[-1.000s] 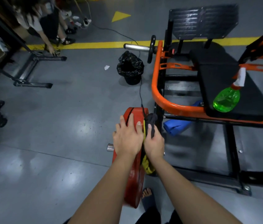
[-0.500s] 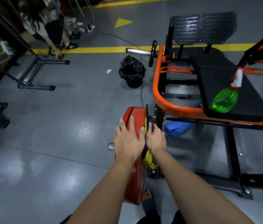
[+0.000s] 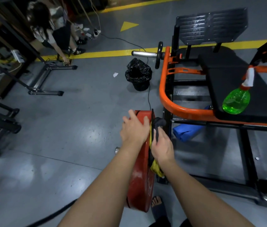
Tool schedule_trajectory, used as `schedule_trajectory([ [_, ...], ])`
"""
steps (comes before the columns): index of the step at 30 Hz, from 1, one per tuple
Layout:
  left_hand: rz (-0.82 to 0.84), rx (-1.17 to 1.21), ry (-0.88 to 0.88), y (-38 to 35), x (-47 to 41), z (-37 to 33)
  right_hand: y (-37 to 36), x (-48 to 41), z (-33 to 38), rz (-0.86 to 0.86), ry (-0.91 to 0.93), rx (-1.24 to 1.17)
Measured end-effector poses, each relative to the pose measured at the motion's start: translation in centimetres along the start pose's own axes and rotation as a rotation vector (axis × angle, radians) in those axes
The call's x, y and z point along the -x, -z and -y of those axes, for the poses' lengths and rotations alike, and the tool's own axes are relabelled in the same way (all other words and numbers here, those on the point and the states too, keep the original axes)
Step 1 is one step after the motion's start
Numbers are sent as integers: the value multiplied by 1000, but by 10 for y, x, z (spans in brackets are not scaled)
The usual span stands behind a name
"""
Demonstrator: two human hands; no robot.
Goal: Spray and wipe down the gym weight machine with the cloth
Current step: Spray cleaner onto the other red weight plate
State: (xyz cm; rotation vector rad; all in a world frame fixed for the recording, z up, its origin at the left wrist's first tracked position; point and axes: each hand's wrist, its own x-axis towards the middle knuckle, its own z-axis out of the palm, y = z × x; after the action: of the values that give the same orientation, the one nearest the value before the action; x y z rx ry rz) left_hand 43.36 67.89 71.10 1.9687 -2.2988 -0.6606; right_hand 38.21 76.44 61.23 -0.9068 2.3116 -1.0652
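And the right hand (image 3: 162, 147) curls round the cloth (image 3: 157, 168), pressing it to the right face of the red weight plate (image 3: 140, 182); the left hand (image 3: 133, 128) lies flat over the plate's top edge, fingers spread, holding nothing. Right of the plate and beyond it, the green spray bottle (image 3: 236, 101) lies on the black seat (image 3: 227, 76). Under the plate the floor (image 3: 72, 128) is glossy grey, with a black bin (image 3: 138, 74) beyond. The cloth is bunched, dark above, yellow below

Rests the left hand (image 3: 133, 128) flat on the top rim of the red weight plate (image 3: 139, 177); grips the cloth (image 3: 157, 126) with the right hand (image 3: 162, 146) against the plate's inner face. Shows the green spray bottle (image 3: 236, 102) lying at the near edge of the black seat pad (image 3: 260, 89).
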Motion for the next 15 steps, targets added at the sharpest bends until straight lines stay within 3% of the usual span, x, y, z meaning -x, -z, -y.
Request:
schedule_trajectory([
  [5,115,-179,-31,-21,-31,-8,-13,-1,-18,-58,230,-46],
  [15,185,-238,-114,-18,-25,2,-7,-4,-9,-69,162,-22],
])
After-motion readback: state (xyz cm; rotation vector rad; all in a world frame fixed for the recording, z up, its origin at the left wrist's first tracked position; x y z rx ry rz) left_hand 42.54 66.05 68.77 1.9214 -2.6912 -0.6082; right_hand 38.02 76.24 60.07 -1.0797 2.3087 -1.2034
